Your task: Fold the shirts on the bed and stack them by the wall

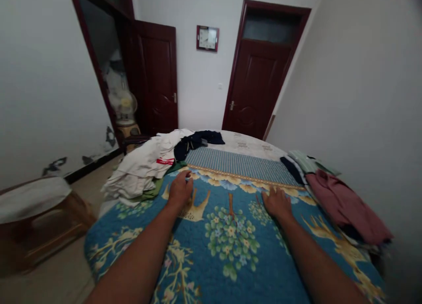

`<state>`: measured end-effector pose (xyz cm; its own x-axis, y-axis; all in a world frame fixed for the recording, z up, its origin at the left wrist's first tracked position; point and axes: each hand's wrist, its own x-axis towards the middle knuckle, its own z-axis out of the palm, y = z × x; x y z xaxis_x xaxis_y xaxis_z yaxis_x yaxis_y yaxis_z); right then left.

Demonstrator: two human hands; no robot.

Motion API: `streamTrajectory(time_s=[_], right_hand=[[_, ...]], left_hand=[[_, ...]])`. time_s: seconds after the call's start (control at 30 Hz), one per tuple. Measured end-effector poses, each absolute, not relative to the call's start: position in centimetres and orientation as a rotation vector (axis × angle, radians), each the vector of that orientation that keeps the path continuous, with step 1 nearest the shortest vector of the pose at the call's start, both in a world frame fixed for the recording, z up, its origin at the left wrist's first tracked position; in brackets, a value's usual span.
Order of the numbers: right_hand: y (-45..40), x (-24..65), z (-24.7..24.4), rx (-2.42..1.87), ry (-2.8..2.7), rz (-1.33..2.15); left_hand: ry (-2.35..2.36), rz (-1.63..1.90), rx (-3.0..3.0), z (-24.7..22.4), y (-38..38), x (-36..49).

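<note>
A blue quilt (198, 238) patterned with flowers, trees and deer is spread over the bed under both my hands. Over its left half, my left hand (180, 190) is low with its fingers loosely bent and apart, holding nothing visible. My right hand (277, 203) rests palm down on the right half, fingers spread. Close to the left hand lies a heap of white clothes (138, 163), with a dark navy garment (198, 141) at its far end. To the right hand's right are folded clothes, with a pink garment (349, 205) on top.
Beyond the quilt's striped band (244, 163), a pale patterned sheet (247, 143) covers the far end of the bed. A wooden stool (59, 225) with a cloth on it stands at the left. A fan (123, 104) shows through the doorway beside an open door (156, 75).
</note>
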<state>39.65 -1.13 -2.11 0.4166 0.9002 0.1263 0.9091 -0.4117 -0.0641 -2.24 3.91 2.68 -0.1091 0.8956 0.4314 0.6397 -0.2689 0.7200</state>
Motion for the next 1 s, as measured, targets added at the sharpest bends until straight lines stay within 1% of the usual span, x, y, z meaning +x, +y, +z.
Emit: streamTrajectory(time_s=[0.27, 0.37, 0.53, 0.6, 0.77, 0.83, 0.9, 1.0], right_hand=[[1.2, 31.9, -1.6, -2.286, -1.923, -0.101], [1.4, 31.6, -1.8, -2.189, -2.021, -0.104], [1.7, 32.4, -2.4, -2.167, -2.006, -0.100], [1.7, 32.4, -2.4, -2.164, -2.007, -0.096], [1.7, 32.3, -2.3, -2.151, -2.018, -0.122], [1.6, 32.2, -2.2, -2.145, -2.015, -0.126], [1.6, 32.1, -2.2, -2.137, -2.006, -0.116], [1.7, 32.0, -2.1, -2.125, -1.991, -0.097]], left_hand=[[1.949, 1.594, 1.551, 3.5, 4.8, -4.9], [2.031, 1.750, 1.461, 4.7, 4.5, -6.2], [2.248, 1.952, 1.502, 6.3, 3.7, -9.3], [2.395, 1.901, 1.461, 6.4, 3.4, -10.5], [2.657, 1.466, 1.378, 5.7, 3.2, -11.8], [2.716, 1.352, 1.411, 5.5, 3.2, -12.1], [2.747, 1.308, 1.449, 5.5, 3.2, -12.7], [2.736, 1.342, 1.501, 5.5, 3.6, -13.9]])
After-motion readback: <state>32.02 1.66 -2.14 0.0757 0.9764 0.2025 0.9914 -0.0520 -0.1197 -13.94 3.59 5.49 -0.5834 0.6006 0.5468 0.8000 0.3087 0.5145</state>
